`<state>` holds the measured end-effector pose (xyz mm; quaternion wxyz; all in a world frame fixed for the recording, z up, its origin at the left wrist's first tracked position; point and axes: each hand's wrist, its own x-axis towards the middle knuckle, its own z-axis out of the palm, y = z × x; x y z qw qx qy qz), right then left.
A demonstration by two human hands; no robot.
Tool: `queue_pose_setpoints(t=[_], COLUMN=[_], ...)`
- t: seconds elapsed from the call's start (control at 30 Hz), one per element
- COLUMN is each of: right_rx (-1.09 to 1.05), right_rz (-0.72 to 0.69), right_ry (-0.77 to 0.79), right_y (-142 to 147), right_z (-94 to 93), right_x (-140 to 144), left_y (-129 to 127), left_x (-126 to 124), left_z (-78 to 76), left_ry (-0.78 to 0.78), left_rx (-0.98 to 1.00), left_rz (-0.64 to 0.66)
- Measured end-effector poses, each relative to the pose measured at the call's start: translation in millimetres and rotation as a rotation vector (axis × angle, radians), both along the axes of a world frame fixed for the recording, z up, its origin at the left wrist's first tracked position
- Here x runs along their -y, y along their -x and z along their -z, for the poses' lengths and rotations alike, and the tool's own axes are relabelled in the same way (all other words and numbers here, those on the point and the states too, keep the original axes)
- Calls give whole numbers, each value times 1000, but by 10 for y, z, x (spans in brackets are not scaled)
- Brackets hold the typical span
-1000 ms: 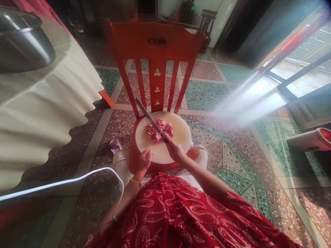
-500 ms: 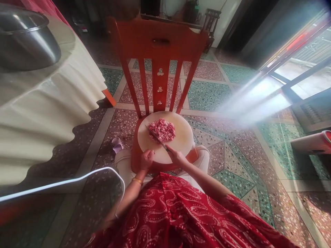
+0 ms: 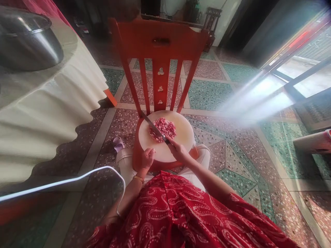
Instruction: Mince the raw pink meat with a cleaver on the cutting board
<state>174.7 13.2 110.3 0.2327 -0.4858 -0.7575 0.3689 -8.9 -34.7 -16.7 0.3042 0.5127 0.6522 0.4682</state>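
Note:
A round pale cutting board (image 3: 181,136) lies on the seat of a red wooden chair (image 3: 160,41) in front of me. A heap of pink minced meat (image 3: 165,128) sits on the board's far half. My right hand (image 3: 179,152) grips the handle of a knife (image 3: 154,128), whose blade slants up to the left across the meat. My left hand (image 3: 147,159) rests with curled fingers on the board's near left edge, a gold bangle on its wrist.
A table with a cream scalloped cloth (image 3: 51,110) and a steel pot (image 3: 28,41) stands at the left. Patterned terrazzo floor (image 3: 232,137) surrounds the chair. A glass door (image 3: 297,69) lets in light at the right. My red patterned dress (image 3: 181,213) fills the foreground.
The knife blade dropped low onto the meat's near left side, then rose and now slants across the heap. My left hand stays at the board's edge.

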Motion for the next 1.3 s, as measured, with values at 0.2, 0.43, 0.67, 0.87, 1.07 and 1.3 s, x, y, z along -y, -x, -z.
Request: queue_pose_setpoints(t=[0.2,0.43,0.67,0.87,1.07,1.3], right_rx=[57,13,174,-110,190,62], right_rz=[-3,-4,16,-3,35,21], right_ry=[-43,-82,88,-168,131,-109], right_y=[64,91,79,112,119,164], right_z=[170,53,191,-90,29,19], right_x=[-99,-108,-168,-266,-290,-256], left_y=[-11,10,8,-4,4,3], left_x=[4,-10,2,-12,-4,-12], left_z=[-24,27,-8,-3,-15,30], left_ry=[-19,-19,-17,-5,7,-21], left_rx=[-11,-40,-30,-42,-12,-51], left_rz=[-9,23,19,6,18,24])
